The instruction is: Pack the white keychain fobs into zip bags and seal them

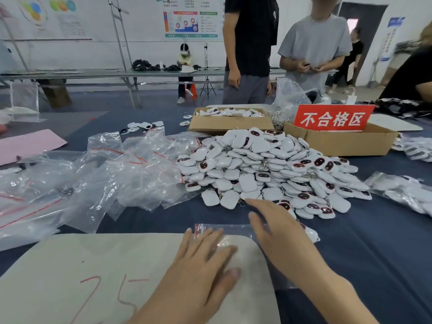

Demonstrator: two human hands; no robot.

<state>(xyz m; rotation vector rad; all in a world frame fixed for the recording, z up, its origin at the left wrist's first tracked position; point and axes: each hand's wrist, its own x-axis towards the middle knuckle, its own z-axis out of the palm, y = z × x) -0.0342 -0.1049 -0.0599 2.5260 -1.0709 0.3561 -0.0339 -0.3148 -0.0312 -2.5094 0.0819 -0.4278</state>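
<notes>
A big heap of white keychain fobs (268,169), some showing dark red faces, lies on the blue table in the middle. One clear zip bag (236,232) with a red stripe lies flat in front of me, partly over a white board (93,265). My left hand (203,260) rests flat on that bag with straight fingers. My right hand (275,228) stretches out over the bag's right side, fingers extended toward the near edge of the heap, holding nothing. A fob or two lie half hidden behind my right hand.
A loose pile of empty zip bags (105,174) covers the left. Two cardboard boxes (229,122) (346,141) stand behind the heap, the right one with a red sign (332,118). Filled bags (406,192) lie at the right. Two people stand across the table.
</notes>
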